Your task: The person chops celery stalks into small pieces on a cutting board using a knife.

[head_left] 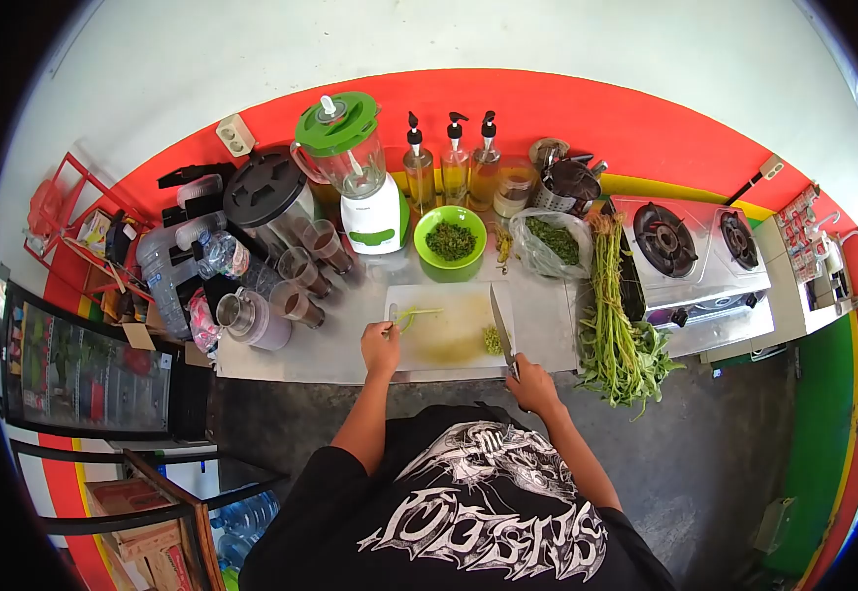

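My left hand (380,348) is closed at the left edge of a white cutting board (454,298), holding a few thin green stems (415,312) that stretch over the board. In my right hand (533,385) is the handle of a kitchen knife (500,322), its blade angled up along the board's right side. Beside the blade lies a small heap of chopped green pieces (492,341). A yellow-green stain marks the middle of the board. Behind it stands a green bowl (482,259) containing chopped greens (451,240).
A bundle of leafy stalks (606,315) hangs over the counter's front edge, beside a gas stove (697,246). Left are dark-filled glasses (296,303), a flask (264,325) and a blender (370,212). Pump bottles (454,167) and a plastic bag of greens (553,244) stand behind.
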The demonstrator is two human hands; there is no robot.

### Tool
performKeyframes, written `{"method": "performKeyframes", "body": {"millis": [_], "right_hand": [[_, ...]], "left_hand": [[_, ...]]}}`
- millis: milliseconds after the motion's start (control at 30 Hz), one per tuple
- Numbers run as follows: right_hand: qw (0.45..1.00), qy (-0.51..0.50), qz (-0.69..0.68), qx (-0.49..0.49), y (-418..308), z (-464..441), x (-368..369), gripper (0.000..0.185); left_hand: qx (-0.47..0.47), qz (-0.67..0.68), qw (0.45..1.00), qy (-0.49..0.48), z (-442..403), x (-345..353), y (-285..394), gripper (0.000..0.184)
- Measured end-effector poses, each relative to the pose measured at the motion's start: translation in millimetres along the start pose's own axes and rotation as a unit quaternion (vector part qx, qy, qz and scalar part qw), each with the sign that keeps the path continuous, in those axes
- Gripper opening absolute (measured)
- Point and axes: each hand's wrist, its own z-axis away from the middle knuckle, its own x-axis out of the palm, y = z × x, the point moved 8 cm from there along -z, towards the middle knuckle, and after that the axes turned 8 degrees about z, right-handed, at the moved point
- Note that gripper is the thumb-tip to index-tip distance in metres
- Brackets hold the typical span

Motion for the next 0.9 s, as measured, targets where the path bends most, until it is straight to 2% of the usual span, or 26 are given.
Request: {"method": "performKeyframes", "body": {"millis": [67, 133, 167, 233, 367, 500, 567, 900], "right_hand": [[1.0, 0.004, -0.017, 0.002, 0.3, 0.6, 1.6, 0.037], [1.0, 0.003, -0.018, 0.006, -1.9, 3.5, -0.3, 0.037], [1.0, 0.002, -0.018, 0.008, -2.9, 4.6, -1.3, 0.037], [1.0, 0.004, -0.019, 0.007, -0.9, 4.1, 3.5, 0.038], [1.0, -0.014, 0.005, -0.001, -6.0, 6.8, 7.1, 0.038], [0.999, -0.043, 0.025, -0.006, -16.2, 8.3, 12.8, 0.038], [0.998, -0.051, 0.031, -0.034, -19.0, 4.2, 24.7, 0.039], [0.995, -0.089, 0.035, -0.034, -35.6, 3.7, 39.1, 0.038]], "left_hand": [[0.008, 0.003, 1.0, 0.005, -0.2, -3.7, 3.2, 0.019], [-0.044, 0.064, 0.991, -0.108, 4.4, 7.7, 13.6, 0.021], [-0.044, 0.064, 0.991, -0.111, 6.4, 9.9, 15.7, 0.021], [-0.014, 0.114, 0.973, -0.2, 15.5, 30.9, 22.7, 0.021], [0.074, 0.085, 0.958, -0.262, 31.6, 58.0, 34.9, 0.019], [0.078, 0.017, 0.96, -0.267, 41.4, 64.8, 42.5, 0.019], [0.119, -0.017, 0.973, -0.197, 41.3, 57.7, 48.1, 0.018], [0.059, 0.058, 0.976, -0.203, 32.4, 45.9, 35.9, 0.017]]}}
